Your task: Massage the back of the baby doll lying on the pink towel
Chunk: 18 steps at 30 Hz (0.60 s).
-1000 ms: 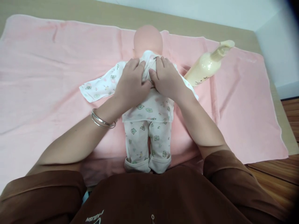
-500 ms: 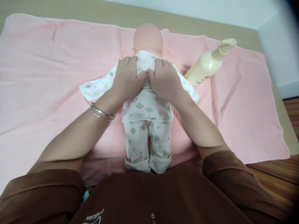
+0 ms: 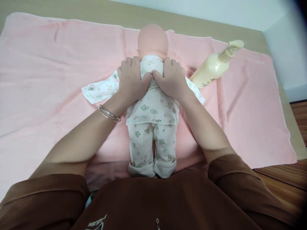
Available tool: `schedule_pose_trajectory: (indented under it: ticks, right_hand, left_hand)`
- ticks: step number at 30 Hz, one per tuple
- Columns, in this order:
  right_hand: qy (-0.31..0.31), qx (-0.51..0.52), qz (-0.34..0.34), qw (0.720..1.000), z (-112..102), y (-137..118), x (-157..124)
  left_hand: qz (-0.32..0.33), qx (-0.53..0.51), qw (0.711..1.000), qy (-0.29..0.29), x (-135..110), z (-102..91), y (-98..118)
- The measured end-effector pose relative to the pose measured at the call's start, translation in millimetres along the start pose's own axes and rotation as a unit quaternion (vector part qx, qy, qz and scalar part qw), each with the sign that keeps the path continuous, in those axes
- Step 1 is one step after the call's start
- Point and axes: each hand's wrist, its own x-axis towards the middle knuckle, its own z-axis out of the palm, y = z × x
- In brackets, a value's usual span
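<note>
The person's left hand [image 3: 131,80] and right hand [image 3: 169,78] lay on the upper body of a baby doll [image 3: 153,40], one on each side of its midline. Neither hand was clamped on anything: both were open and flat on the cloth, with the fingers pointing toward the far end and the two thumbs meeting at the middle of the chest or back. The doll lay straight along the centre of a pink towel [image 3: 48,64], its bald head at the far end and its feet at the near end, close to the person's body. It wore a white printed bodysuit [image 3: 153,108] with small green bear motifs and matching white trousers [image 3: 141,147] with turned-up cuffs. A loose white flap of garment [image 3: 98,91] spread out on the towel to the left, and a narrower one [image 3: 195,91] showed just beside the right hand. Two thin silver bangles [image 3: 109,113] circled the left wrist, and brown sleeves [image 3: 43,198] ended above the elbows. To the right of the doll, a cream pump bottle [image 3: 211,68] lay tilted on the towel, with its nozzle toward the far right corner. The towel covered a beige mattress [image 3: 144,16], and a wooden floor [image 3: 287,179] showed beyond the near right corner.
</note>
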Motion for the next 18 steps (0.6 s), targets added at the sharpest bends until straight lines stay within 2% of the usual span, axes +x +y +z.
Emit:
schedule_pose_trajectory:
  ticks: [9,14,18]
  right_hand:
    - [-0.006,0.024,0.025,0.999,1,-2,1]
    - [-0.017,0.008,0.023,1.000,-2,-3,1]
    - [-0.008,0.011,0.015,1.000,-5,-2,1]
  left_hand:
    - [-0.003,0.026,0.999,0.022,-2,-1.4,5]
    - [0.037,0.063,0.997,-0.005,-14,-8.6,12]
    - [0.086,-0.009,0.996,-0.001,-21,-12.5,12]
